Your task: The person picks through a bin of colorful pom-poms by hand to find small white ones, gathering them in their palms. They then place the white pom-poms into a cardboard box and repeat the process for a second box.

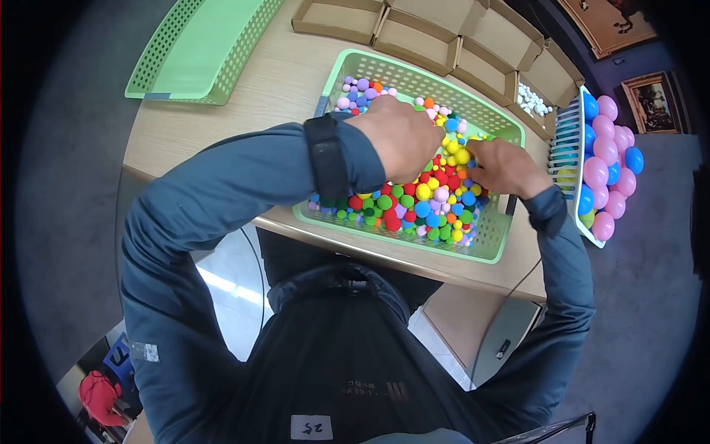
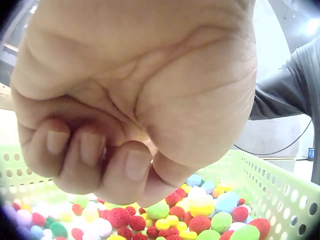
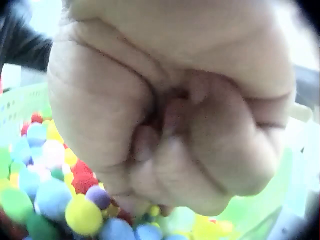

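Both hands reach into a light green perforated basket [image 1: 414,70] filled with small pompoms [image 1: 436,194] in many colours. My left hand [image 1: 403,140] hovers over the middle of the pompoms, its fingers [image 2: 90,147] curled in toward the palm. What its thumb and index finger may hold is hidden, so I cannot tell. By the basket's right end, my right hand [image 1: 509,169] reaches down, fingertips right at yellow and blue pompoms. Its other fingers [image 3: 175,117] fold into the palm, and no pompom shows in its grip.
Beyond the basket stand several cardboard boxes [image 1: 418,41]; one holds small white balls [image 1: 532,101]. Another green basket [image 1: 203,52] stands at the far left. At the right, a white basket [image 1: 568,140] holds pink and blue balloons [image 1: 603,152]. The wooden table [image 1: 174,140] ends near my waist.
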{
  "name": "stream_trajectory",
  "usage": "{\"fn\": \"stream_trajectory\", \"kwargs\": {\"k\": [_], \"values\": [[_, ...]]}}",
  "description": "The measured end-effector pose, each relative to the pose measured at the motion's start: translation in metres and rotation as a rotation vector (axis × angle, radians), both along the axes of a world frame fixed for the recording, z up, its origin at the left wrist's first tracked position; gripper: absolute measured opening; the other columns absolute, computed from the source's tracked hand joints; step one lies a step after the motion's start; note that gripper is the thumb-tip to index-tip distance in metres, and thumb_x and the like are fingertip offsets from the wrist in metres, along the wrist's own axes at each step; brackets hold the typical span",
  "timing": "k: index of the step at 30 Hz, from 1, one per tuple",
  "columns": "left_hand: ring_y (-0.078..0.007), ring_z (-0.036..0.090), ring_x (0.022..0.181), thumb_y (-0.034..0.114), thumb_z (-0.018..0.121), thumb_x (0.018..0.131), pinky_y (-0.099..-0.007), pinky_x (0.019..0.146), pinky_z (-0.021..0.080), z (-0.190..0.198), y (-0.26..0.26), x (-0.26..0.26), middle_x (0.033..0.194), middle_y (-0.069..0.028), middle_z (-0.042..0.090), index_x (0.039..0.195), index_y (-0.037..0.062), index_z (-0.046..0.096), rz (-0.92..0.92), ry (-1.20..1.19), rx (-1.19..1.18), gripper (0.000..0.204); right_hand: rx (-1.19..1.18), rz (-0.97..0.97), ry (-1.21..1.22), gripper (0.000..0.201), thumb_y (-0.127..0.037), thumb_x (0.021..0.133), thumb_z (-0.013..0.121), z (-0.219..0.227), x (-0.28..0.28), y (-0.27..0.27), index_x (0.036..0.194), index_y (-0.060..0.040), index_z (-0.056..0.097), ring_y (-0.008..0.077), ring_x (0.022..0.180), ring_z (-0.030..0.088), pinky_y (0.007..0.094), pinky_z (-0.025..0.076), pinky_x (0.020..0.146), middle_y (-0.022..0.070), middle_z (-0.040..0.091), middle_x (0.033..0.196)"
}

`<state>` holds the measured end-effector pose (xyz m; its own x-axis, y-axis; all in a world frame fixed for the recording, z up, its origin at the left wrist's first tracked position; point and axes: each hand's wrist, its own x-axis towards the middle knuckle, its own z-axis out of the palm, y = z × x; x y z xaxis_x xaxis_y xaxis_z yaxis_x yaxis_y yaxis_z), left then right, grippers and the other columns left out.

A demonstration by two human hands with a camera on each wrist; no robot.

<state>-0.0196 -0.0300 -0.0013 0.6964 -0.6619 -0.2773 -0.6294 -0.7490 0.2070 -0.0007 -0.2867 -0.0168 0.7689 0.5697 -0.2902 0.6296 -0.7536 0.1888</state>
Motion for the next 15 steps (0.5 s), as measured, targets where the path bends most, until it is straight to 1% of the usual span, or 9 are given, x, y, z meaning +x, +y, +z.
{"fn": "stream_trajectory", "kwargs": {"k": [1, 2, 4, 5, 6, 8, 9, 11, 15], "values": [[-0.029, 0.075, 0.097, 0.017, 0.072, 0.086, -0.0444, 0.075, 0.055, 0.001, 0.004, -0.001, 0.104, -0.0096, 0.076, 0.115, 0.0086, 0.071, 0.015, 0.022, -0.005, 0.031, 0.177, -0.068, 0.221, 0.012, -0.013, 0.084, 0.066, 0.011, 0.002, 0.001, 0.093, -0.0057, 0.063, 0.0362, 0.074, 0.071, 0.0473, 0.055, 0.064, 0.016, 0.069, 0.082], [-0.0289, 0.075, 0.097, 0.017, 0.072, 0.086, -0.0443, 0.075, 0.055, 0.002, 0.006, -0.002, 0.104, -0.0093, 0.076, 0.115, 0.0086, 0.071, 0.028, 0.045, -0.009, 0.031, 0.175, -0.071, 0.222, 0.012, -0.013, 0.084, 0.066, 0.013, 0.005, -0.001, 0.093, -0.0057, 0.063, 0.0362, 0.074, 0.071, 0.0473, 0.055, 0.064, 0.016, 0.069, 0.082], [-0.0287, 0.075, 0.096, 0.017, 0.072, 0.085, -0.0442, 0.075, 0.054, 0.003, 0.005, 0.0, 0.104, -0.0091, 0.076, 0.117, 0.0089, 0.071, 0.021, 0.054, 0.021, 0.033, 0.067, -0.07, -0.114, 0.013, -0.01, 0.083, 0.065, 0.015, 0.013, -0.011, 0.095, -0.0055, 0.063, 0.0403, 0.076, 0.07, 0.0491, 0.056, 0.067, 0.0182, 0.068, 0.084], [-0.0286, 0.075, 0.096, 0.017, 0.072, 0.085, -0.0441, 0.075, 0.054, 0.003, 0.004, 0.001, 0.104, -0.0089, 0.076, 0.119, 0.0093, 0.071, 0.016, 0.059, 0.056, 0.035, 0.06, -0.025, -0.188, 0.01, -0.009, 0.083, 0.065, 0.008, 0.015, -0.015, 0.092, -0.0067, 0.064, 0.0375, 0.076, 0.071, 0.047, 0.056, 0.065, 0.0176, 0.068, 0.083], [-0.0286, 0.075, 0.096, 0.017, 0.072, 0.085, -0.0441, 0.075, 0.054, 0.003, 0.003, 0.0, 0.104, -0.0089, 0.076, 0.119, 0.0093, 0.071, 0.015, 0.056, 0.055, 0.035, 0.059, -0.026, -0.191, 0.01, -0.009, 0.083, 0.065, 0.003, 0.014, -0.015, 0.092, -0.0067, 0.064, 0.0375, 0.076, 0.071, 0.047, 0.056, 0.065, 0.0176, 0.068, 0.083], [-0.032, 0.073, 0.091, 0.015, 0.065, 0.089, -0.0443, 0.072, 0.055, 0.001, 0.002, -0.001, 0.103, -0.0157, 0.072, 0.13, 0.0078, 0.065, -0.039, 0.002, 0.017, 0.042, -0.044, 0.014, -0.272, 0.005, -0.009, 0.083, 0.065, -0.007, 0.013, -0.012, 0.088, -0.0086, 0.065, 0.0336, 0.075, 0.071, 0.0446, 0.055, 0.064, 0.0156, 0.068, 0.082], [-0.032, 0.073, 0.091, 0.015, 0.065, 0.089, -0.0443, 0.072, 0.055, 0.0, 0.001, -0.001, 0.103, -0.0157, 0.072, 0.13, 0.0078, 0.065, -0.038, 0.002, 0.016, 0.042, -0.074, 0.033, -0.296, 0.002, -0.011, 0.083, 0.066, -0.011, 0.013, -0.012, 0.084, -0.0105, 0.065, 0.0301, 0.075, 0.071, 0.0421, 0.055, 0.063, 0.013, 0.068, 0.08], [-0.0319, 0.073, 0.092, 0.014, 0.066, 0.088, -0.0445, 0.073, 0.055, 0.005, -0.003, -0.001, 0.102, -0.0154, 0.072, 0.126, 0.0076, 0.066, -0.058, 0.047, 0.081, 0.038, -0.048, 0.046, -0.318, 0.002, -0.011, 0.082, 0.067, -0.019, 0.014, -0.013, 0.083, -0.0108, 0.065, 0.0297, 0.075, 0.071, 0.0416, 0.055, 0.063, 0.0121, 0.067, 0.08], [-0.032, 0.073, 0.093, 0.015, 0.067, 0.088, -0.0453, 0.074, 0.055, 0.009, -0.003, 0.0, 0.102, -0.0154, 0.072, 0.122, 0.0078, 0.067, -0.055, 0.063, 0.088, 0.035, -0.021, 0.093, -0.394, 0.003, -0.012, 0.082, 0.067, -0.03, 0.014, -0.012, 0.083, -0.0118, 0.065, 0.0283, 0.074, 0.071, 0.0398, 0.055, 0.063, 0.0105, 0.067, 0.079]]}}
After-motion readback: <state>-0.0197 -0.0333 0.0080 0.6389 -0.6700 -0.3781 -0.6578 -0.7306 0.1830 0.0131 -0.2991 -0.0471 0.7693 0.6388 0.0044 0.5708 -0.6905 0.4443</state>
